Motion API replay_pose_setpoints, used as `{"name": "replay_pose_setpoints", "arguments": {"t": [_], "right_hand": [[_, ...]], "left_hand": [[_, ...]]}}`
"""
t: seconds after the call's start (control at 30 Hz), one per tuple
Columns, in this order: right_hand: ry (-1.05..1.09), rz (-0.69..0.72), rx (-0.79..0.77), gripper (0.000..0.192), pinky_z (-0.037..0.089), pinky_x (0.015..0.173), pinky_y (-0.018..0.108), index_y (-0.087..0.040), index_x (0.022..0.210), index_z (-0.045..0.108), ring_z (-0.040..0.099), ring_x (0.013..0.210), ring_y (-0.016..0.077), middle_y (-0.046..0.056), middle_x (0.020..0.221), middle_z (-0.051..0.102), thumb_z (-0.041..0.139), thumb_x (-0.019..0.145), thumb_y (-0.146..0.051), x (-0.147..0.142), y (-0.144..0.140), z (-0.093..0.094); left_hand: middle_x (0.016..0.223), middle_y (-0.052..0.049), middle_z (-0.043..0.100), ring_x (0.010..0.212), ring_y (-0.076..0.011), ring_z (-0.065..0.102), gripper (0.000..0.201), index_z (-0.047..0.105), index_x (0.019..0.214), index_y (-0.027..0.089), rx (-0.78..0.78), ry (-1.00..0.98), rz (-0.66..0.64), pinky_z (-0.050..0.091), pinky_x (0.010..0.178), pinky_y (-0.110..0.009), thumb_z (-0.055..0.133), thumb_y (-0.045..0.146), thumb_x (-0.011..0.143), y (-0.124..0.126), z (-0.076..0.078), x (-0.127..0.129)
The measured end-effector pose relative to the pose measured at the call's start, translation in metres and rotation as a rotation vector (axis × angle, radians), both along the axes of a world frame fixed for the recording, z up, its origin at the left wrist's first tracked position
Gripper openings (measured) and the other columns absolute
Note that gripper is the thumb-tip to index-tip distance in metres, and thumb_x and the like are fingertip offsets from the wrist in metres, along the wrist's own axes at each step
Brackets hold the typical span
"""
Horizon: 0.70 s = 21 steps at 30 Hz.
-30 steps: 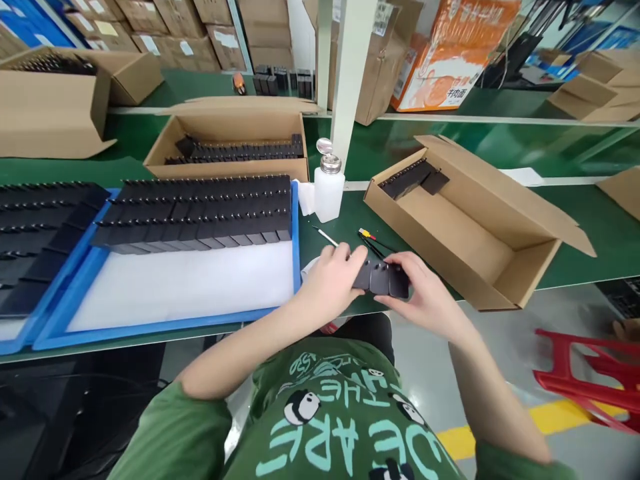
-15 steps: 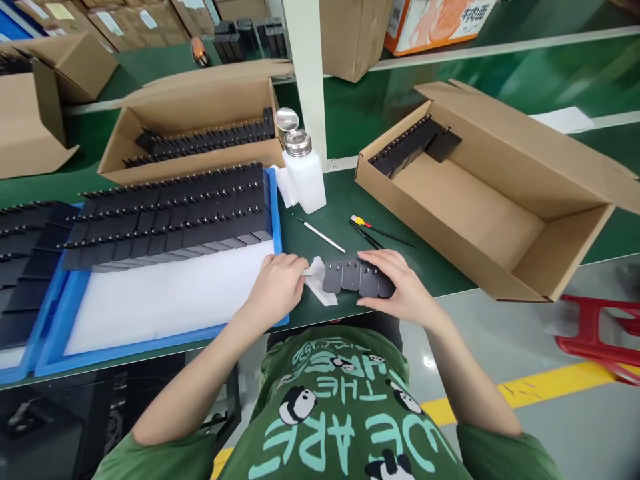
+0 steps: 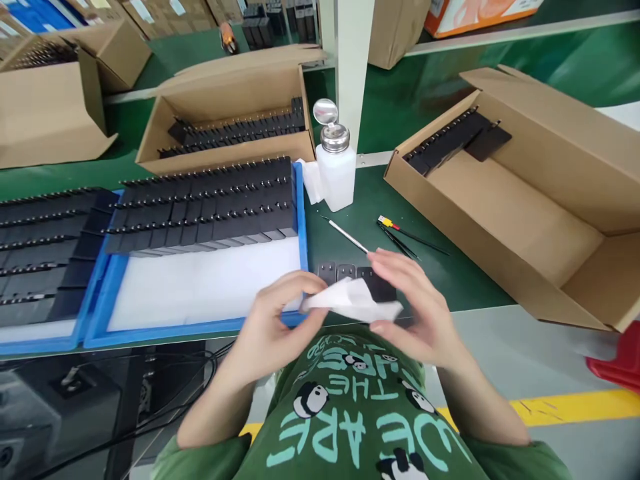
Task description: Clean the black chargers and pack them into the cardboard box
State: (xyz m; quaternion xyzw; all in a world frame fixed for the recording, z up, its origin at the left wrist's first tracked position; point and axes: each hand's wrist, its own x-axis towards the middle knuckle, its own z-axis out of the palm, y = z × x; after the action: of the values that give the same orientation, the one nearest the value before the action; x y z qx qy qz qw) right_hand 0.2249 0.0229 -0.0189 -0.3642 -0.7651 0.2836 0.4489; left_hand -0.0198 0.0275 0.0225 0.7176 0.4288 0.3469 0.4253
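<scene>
A white wipe (image 3: 353, 299) is pinched between the thumb and fingers of my left hand (image 3: 283, 320). It stretches rightward, creased and slightly blurred, toward my right hand (image 3: 415, 307). That hand has its fingers stretched apart, the thumb by the wipe's lower right edge and the fingertips over the right end of a row of small black parts (image 3: 346, 271). These parts have rounded corners and shiny pins, and the wipe partly covers them. Behind them on the green bench lie a white pen-like tool (image 3: 347, 235) and black tweezers (image 3: 397, 241) beside a red-black cable (image 3: 417, 240).
A white pump bottle (image 3: 336, 175) with its lid raised stands behind. Blue trays (image 3: 303, 220) on the left hold rows of black parts. An open carton (image 3: 525, 227) at right and another carton (image 3: 225, 157) behind the trays contain similar parts.
My right hand has loosened from the row of black parts, which now lies behind the wipe. My left hand has brought the wipe rightward in front of it. The view has shifted left.
</scene>
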Motion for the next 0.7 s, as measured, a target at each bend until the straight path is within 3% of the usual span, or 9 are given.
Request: {"name": "replay_pose_setpoints", "arguments": {"t": [0.07, 0.13, 0.2, 0.27, 0.33, 0.53, 0.7], "right_hand": [[0.048, -0.006, -0.002, 0.065, 0.046, 0.109, 0.047, -0.027, 0.148, 0.045, 0.057, 0.127, 0.0284, 0.01, 0.134, 0.063, 0.071, 0.089, -0.027, -0.011, -0.005, 0.007], [0.125, -0.067, -0.127, 0.056, 0.053, 0.094, 0.038, -0.029, 0.14, 0.054, 0.065, 0.104, 0.0219, 0.006, 0.114, 0.071, 0.071, 0.088, -0.02, -0.019, -0.009, 0.01], [0.249, -0.103, -0.34, 0.03, 0.054, 0.077, 0.031, -0.028, 0.117, 0.068, 0.064, 0.082, 0.0168, 0.002, 0.093, 0.071, 0.07, 0.088, -0.02, -0.023, -0.01, 0.009], [0.372, -0.092, -0.502, 0.002, 0.051, 0.065, 0.027, -0.025, 0.09, 0.07, 0.061, 0.072, 0.0147, 0.0, 0.08, 0.068, 0.07, 0.088, -0.024, -0.024, -0.009, 0.008], [0.454, -0.076, -0.566, 0.01, 0.048, 0.058, 0.026, -0.023, 0.082, 0.068, 0.06, 0.07, 0.0143, 0.001, 0.08, 0.066, 0.072, 0.087, -0.03, -0.024, -0.008, 0.007], [0.479, -0.131, -0.605, 0.014, 0.051, 0.064, 0.027, -0.022, 0.075, 0.07, 0.063, 0.08, 0.016, 0.005, 0.097, 0.066, 0.078, 0.081, -0.032, -0.026, -0.005, 0.009], [0.645, -0.132, -0.582, 0.008, 0.056, 0.091, 0.036, -0.025, 0.083, 0.071, 0.069, 0.109, 0.0236, 0.006, 0.111, 0.074, 0.073, 0.086, -0.032, -0.038, -0.009, 0.008]], "left_hand": [[0.093, -0.002, 0.064, 0.087, -0.0149, 0.06, 0.011, 0.062, 0.092, 0.023, -0.121, -0.115, -0.029, 0.047, 0.075, -0.025, 0.061, 0.012, 0.091, -0.001, -0.008, 0.007], [0.09, -0.001, 0.063, 0.083, -0.0137, 0.058, 0.005, 0.064, 0.09, 0.022, -0.223, -0.195, -0.036, 0.045, 0.073, -0.024, 0.063, 0.017, 0.092, -0.001, -0.011, 0.011], [0.086, 0.0, 0.063, 0.077, -0.0118, 0.055, 0.003, 0.066, 0.088, 0.021, -0.322, -0.274, 0.012, 0.043, 0.07, -0.022, 0.067, 0.022, 0.091, 0.0, -0.012, 0.014], [0.081, 0.0, 0.062, 0.073, -0.0107, 0.053, 0.009, 0.068, 0.084, 0.02, -0.412, -0.34, 0.068, 0.042, 0.066, -0.021, 0.07, 0.028, 0.089, 0.002, -0.013, 0.015], [0.077, 0.0, 0.061, 0.07, -0.0109, 0.053, 0.016, 0.069, 0.081, 0.019, -0.472, -0.384, 0.094, 0.041, 0.063, -0.02, 0.071, 0.034, 0.089, 0.003, -0.016, 0.017], [0.074, 0.0, 0.059, 0.067, -0.0115, 0.051, 0.024, 0.065, 0.079, 0.018, -0.48, -0.426, 0.162, 0.042, 0.062, -0.022, 0.068, 0.04, 0.088, 0.003, -0.025, 0.022], [0.072, 0.001, 0.055, 0.07, -0.0116, 0.051, 0.022, 0.061, 0.074, 0.018, -0.313, -0.359, 0.174, 0.042, 0.066, -0.022, 0.064, 0.031, 0.093, -0.006, -0.026, 0.037]]}}
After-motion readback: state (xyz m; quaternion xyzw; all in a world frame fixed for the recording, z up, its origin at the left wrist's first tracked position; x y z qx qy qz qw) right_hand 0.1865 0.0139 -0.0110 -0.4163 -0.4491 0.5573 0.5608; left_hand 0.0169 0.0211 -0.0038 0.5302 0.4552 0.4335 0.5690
